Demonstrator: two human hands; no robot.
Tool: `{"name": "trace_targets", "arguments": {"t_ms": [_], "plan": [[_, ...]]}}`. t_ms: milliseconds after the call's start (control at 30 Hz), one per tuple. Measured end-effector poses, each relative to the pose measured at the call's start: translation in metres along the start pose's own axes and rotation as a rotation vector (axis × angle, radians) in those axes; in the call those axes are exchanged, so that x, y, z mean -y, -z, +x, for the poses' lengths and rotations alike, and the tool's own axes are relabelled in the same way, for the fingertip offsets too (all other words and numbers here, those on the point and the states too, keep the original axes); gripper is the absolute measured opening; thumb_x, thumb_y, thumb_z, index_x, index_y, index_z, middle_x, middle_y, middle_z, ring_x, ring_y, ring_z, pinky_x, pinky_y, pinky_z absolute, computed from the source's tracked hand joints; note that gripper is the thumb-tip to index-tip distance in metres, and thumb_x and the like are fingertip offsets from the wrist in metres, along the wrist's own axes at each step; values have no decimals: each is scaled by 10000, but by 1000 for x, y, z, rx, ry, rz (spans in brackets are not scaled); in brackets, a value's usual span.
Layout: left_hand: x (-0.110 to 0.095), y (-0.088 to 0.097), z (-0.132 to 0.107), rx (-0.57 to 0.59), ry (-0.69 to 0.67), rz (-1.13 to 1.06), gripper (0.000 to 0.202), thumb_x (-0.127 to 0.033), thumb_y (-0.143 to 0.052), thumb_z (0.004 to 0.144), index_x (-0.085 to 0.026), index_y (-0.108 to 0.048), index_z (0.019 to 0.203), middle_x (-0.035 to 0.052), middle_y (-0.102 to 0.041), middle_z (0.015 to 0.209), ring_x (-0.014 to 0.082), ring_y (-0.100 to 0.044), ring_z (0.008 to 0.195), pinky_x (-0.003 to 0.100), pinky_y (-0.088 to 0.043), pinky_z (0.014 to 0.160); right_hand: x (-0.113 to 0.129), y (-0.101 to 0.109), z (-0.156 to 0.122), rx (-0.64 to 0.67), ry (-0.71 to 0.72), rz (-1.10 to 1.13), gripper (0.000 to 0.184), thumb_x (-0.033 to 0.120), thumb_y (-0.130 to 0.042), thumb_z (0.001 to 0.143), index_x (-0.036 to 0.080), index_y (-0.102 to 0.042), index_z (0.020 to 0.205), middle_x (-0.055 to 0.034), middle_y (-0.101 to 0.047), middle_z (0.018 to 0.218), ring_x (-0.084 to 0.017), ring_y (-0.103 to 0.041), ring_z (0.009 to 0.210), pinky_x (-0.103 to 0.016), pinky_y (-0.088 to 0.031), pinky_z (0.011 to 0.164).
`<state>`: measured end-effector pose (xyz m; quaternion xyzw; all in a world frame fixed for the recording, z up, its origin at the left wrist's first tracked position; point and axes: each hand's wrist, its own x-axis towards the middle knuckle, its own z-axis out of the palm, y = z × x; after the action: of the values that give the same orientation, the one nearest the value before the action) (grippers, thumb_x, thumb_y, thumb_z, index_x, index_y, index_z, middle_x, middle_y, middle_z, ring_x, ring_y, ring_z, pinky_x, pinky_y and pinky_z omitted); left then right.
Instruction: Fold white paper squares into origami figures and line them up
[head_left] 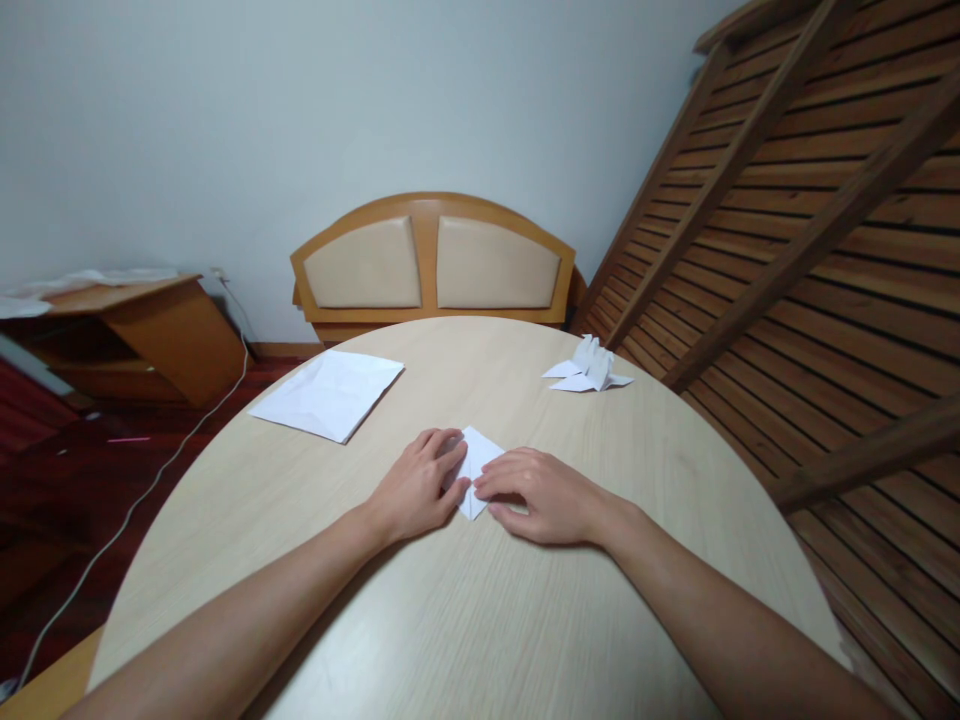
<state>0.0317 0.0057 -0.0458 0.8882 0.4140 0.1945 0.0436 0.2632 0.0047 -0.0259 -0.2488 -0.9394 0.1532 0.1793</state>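
A small folded sheet of white paper [480, 450] lies on the table in front of me, set like a diamond with creases meeting near its lower half. My left hand [422, 485] grips its left side, fingers curled along the edge and thumb pressed on the lower part. From the right, my right hand [544, 495] holds the other side, its fingertips on the paper near the middle and its thumb by the lower right edge. Fingers cover both side corners of the paper.
A stack of white paper [330, 393] rests at the table's left. Folded paper figures [592, 362] stand close together at the back right. The round wooden table [480, 620] faces a padded headboard [431, 205]. Wooden slats lean at right; a low cabinet [169, 340] stands left.
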Motion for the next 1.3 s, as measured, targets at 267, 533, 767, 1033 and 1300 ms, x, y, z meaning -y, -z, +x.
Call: {"name": "trace_targets", "arguments": {"t_ms": [267, 533, 767, 1033, 1300], "plan": [[5, -2, -2, 53, -96, -102, 375, -288, -509, 976, -196, -576, 1334, 133, -597, 1311, 286, -539, 1209, 475, -459, 1043, -30, 8, -15, -86, -126, -53, 447, 108, -595, 813, 239, -676, 1232, -80, -616, 1361, -245, -565, 1255, -433, -433, 1083], [12, -3, -6, 173, -156, -65, 631, -419, -579, 930, -158, -443, 1488, 156, -448, 1532, 330, -413, 1399, 508, -352, 1157, -29, 9, -14, -85, -91, -22, 341, 106, -582, 845, 225, -724, 1131, -74, -704, 1209, -227, -627, 1135, -407, -468, 1025], [10, 3, -8, 245, -215, -67, 740, -466, -590, 908, -180, -343, 1544, 142, -341, 1600, 384, -348, 1429, 571, -326, 1150, -26, 10, -11, -88, -74, 0, 205, 102, -600, 839, 206, -717, 971, -61, -723, 1044, -219, -619, 1021, -389, -461, 969], [7, 6, -7, 243, -253, -78, 642, -367, -532, 951, -219, -334, 1543, 128, -372, 1586, 354, -368, 1416, 558, -339, 1143, -24, 2, -3, -125, -205, -10, 147, 292, -569, 960, 184, -619, 875, -55, -642, 865, -214, -587, 890, -341, -460, 817], [10, 2, -8, 227, -255, -138, 833, -361, -589, 887, -146, -181, 1581, 177, -361, 1578, 355, -363, 1420, 538, -347, 1151, -29, -10, 0, -172, -261, -54, 115, 306, -588, 962, 193, -604, 944, -53, -630, 960, -216, -574, 966, -349, -434, 866]]}}
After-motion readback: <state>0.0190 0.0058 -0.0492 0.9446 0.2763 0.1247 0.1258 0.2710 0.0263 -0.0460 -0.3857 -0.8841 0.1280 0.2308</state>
